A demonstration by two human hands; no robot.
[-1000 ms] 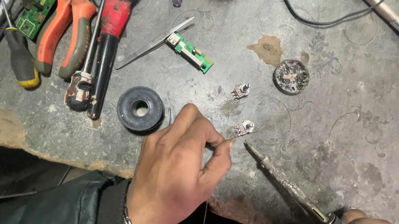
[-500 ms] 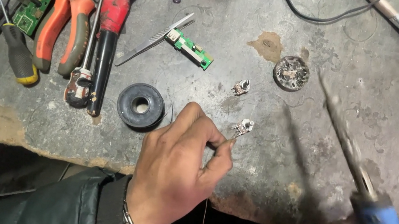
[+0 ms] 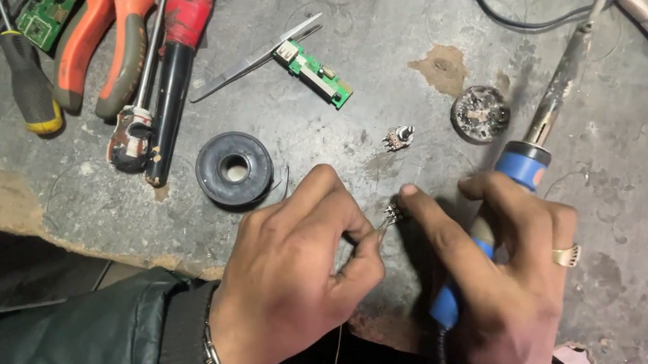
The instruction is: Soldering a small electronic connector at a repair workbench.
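Small metal part (image 3: 391, 213), pinched between two sets of fingertips just above the grey bench (image 3: 644, 262), is sitting near the middle of the view, close to the front edge. It is gripped from the seven o'clock side by the left hand (image 3: 295, 278), thumb and forefinger closed on it. From four o'clock the right hand (image 3: 502, 295) is reaching in, forefinger tip touching the part, while the remaining fingers are wrapped around the blue handle of a soldering iron (image 3: 519, 166). The iron's shaft is pointed away to twelve o'clock, its tip cut off by the top edge of the view.

Risk is judged to lie right there: with one hand doing two jobs, the hot shaft could be swung into the black cable (image 3: 510, 16) at twelve o'clock. The iron's own cord, looped around the right wrist, could drag the handle off line.

A slip is also possible: the part is tiny and could be flicked off the bench edge. A second similar part (image 3: 398, 137) lies at twelve o'clock, a black spool (image 3: 235, 169) at nine, a small green circuit board (image 3: 314, 73) at eleven, with pliers (image 3: 103, 31) and a brush (image 3: 180, 44) further out at ten.
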